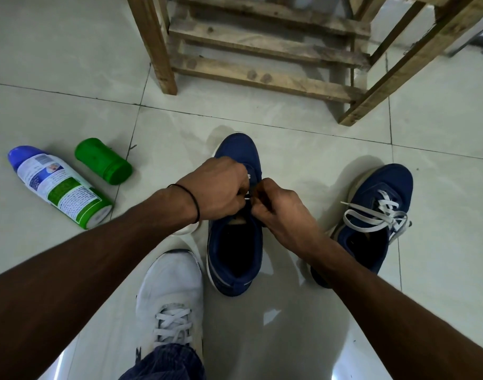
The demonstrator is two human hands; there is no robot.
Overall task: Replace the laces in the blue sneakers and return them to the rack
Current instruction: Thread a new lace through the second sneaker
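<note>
**Lacing the middle sneaker: grip and handling**

Both hands meet over the throat of the middle sneaker (235, 237), which stands on the floor (289, 338) toe toward the rack (262, 78); the left hand (218, 187) and the right hand (278, 209) have their fingers curled together and pinched on a short run of white lace (247, 198), most of which is hidden beneath them; whether the lace is being threaded or tied cannot be told. The second sneaker (372, 215) lies well apart to the right, tilted, its white lace threaded and hanging loose.

Handling, as a judgement: the lace is soft, limp and light, and likely to slip back through an eyelet unless held near its stiff tip with a fingertip pinch; the sneaker is light, with a pliant upper and a firmer sole, so for carrying to the rack it is best taken at the heel collar or across the sole, not by the lace. A spray can (59, 185) and its green cap (103, 160) lie to the left, near a worn white shoe (172, 292).
</note>
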